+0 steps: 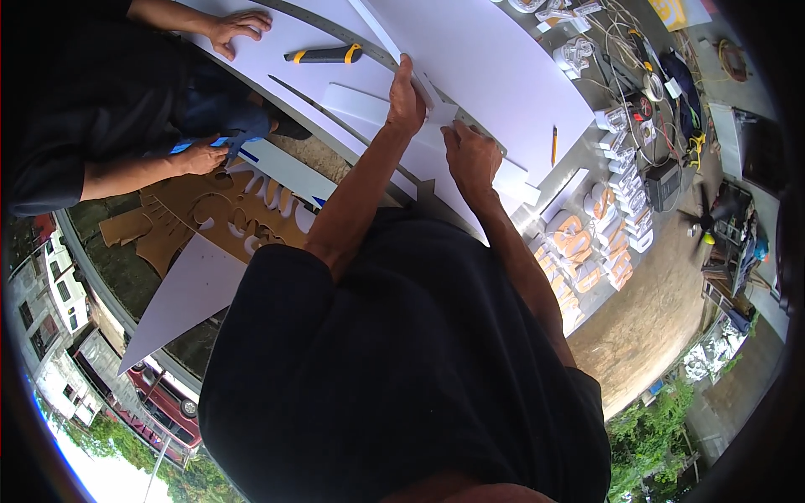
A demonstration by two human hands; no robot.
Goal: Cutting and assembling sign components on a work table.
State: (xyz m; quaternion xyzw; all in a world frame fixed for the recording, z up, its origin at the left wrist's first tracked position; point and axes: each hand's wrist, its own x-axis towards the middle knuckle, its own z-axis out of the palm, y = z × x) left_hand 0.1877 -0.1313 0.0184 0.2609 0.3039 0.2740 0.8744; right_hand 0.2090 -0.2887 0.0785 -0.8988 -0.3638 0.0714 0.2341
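Note:
My left hand (407, 102) is wrapped around a long white strip (377, 27) that stands up off the white sheet on the table. Just right of it, my right hand (474, 158) has its fingers curled together by small white pieces; what they grip is hidden. A long metal ruler (335, 30) runs across the sheet and passes behind my left hand. Beyond my left forearm lies a black and yellow utility knife (325, 55). Narrow white offcuts (356, 105) lie near both wrists. A pencil (554, 145) rests near the sheet's right edge.
At the left, a co-worker's hand (239, 30) lies on the sheet; the other hand (204, 157) hangs lower. Right stand white and orange block letters (579, 239), cables and a black box (664, 186). A brown cut-out panel (180, 210) and a fan (707, 220) are farther off.

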